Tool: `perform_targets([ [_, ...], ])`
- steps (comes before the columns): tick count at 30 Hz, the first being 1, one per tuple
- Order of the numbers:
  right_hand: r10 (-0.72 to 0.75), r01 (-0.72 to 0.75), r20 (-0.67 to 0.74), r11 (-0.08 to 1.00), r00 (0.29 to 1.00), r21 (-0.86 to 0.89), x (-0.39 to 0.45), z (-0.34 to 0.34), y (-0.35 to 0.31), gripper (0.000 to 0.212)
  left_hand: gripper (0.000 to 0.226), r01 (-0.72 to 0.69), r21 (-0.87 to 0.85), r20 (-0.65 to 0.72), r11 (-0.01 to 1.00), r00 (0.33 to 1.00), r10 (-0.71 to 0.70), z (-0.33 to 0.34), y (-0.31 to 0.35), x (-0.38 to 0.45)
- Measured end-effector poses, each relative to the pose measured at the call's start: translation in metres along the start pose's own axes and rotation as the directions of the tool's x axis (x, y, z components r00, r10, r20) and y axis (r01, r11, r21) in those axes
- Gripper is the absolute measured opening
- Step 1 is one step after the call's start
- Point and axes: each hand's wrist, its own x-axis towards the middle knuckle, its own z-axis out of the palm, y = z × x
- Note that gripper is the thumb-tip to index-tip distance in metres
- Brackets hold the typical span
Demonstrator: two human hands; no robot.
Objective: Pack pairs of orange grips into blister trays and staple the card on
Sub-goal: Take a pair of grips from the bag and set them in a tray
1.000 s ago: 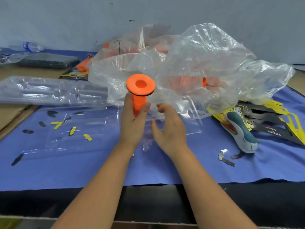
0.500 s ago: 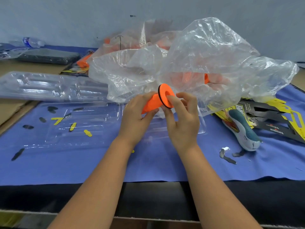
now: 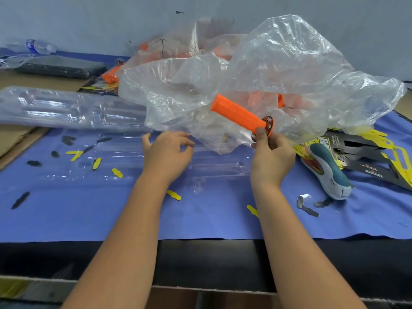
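My right hand (image 3: 270,156) pinches an orange grip (image 3: 237,114) by its flanged end, and the grip points up and to the left in the air. Over the clear blister tray (image 3: 124,161) lying flat on the blue cloth hovers my left hand (image 3: 167,152), fingers loosely curled and holding nothing. More orange grips (image 3: 278,100) show through a big clear plastic bag (image 3: 278,70) behind both hands. A teal and white stapler (image 3: 327,172) lies to the right, next to black and yellow cards (image 3: 365,152).
A stack of clear blister trays (image 3: 66,108) sits at the left. Yellow and black punched scraps (image 3: 95,162) dot the blue cloth (image 3: 200,215). One orange grip (image 3: 110,75) lies on a card at the back left, beside a dark packet (image 3: 60,66). A water bottle (image 3: 36,46) lies far left.
The grip passed from my left hand to my right, which now holds it by the flange further right. My left hand let go and dropped toward the tray.
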Motion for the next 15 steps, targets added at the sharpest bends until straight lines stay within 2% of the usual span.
perform_targets([
  [3,-0.075,0.079,0.071,0.995,0.995,-0.059,-0.006,0.001,-0.001,0.024,0.034,-0.004,0.029,0.09,1.0,0.996,0.001,0.001,-0.005,0.001],
  [6,-0.111,0.125,0.123,0.987,0.986,-0.106,-0.009,0.001,0.0,0.025,0.037,0.008,0.02,0.095,1.0,0.995,-0.01,0.004,-0.007,0.003],
  [10,-0.102,0.111,0.071,0.985,0.992,-0.129,-0.007,-0.001,0.0,0.035,0.037,0.034,0.03,0.048,0.999,0.998,-0.036,0.007,-0.009,0.004],
  [15,0.006,-0.008,-0.025,0.997,1.0,-0.082,0.001,-0.005,0.001,0.036,0.035,0.074,-0.087,-0.011,0.993,0.997,-0.075,0.01,-0.013,0.005],
])
